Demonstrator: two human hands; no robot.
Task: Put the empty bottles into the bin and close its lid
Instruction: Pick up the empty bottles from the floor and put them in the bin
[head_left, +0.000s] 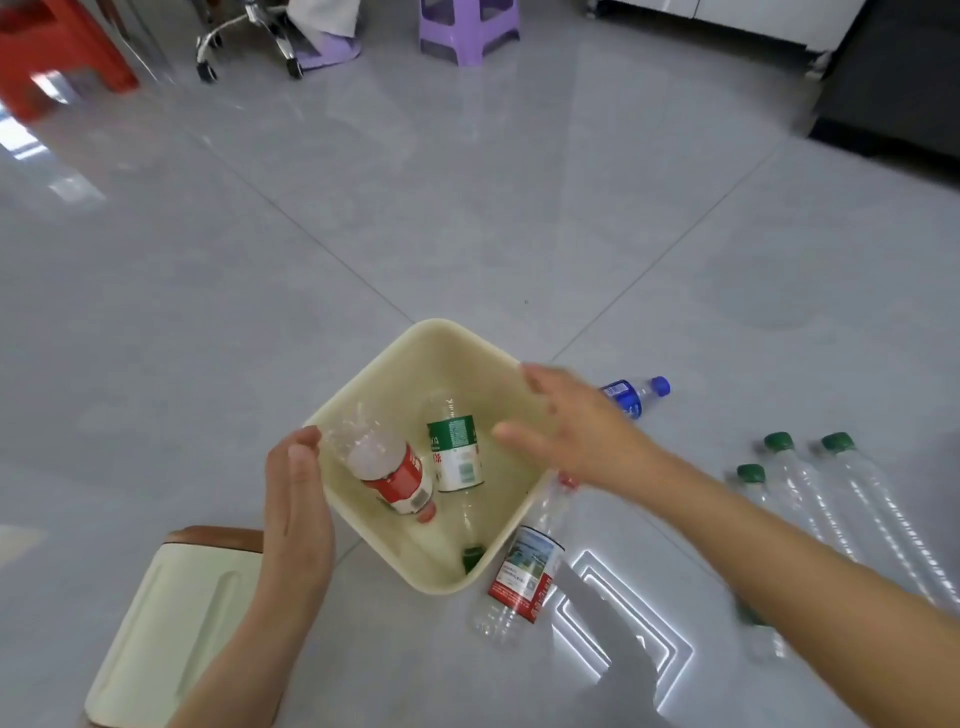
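Note:
A cream square bin stands open on the floor. Inside it lie a red-label bottle and a green-label bottle. My left hand rests flat against the bin's left rim, holding nothing. My right hand hovers over the bin's right rim, fingers spread and empty. Outside, a red-label bottle leans by the bin's right wall. A blue-cap bottle lies beyond my right hand. Three green-cap bottles lie at the right. The cream lid lies at the lower left.
The floor is glossy grey tile. A purple stool, an office chair base and a red stool stand at the far edge. A dark cabinet is at the upper right. A ceiling light's reflection glares near the bin.

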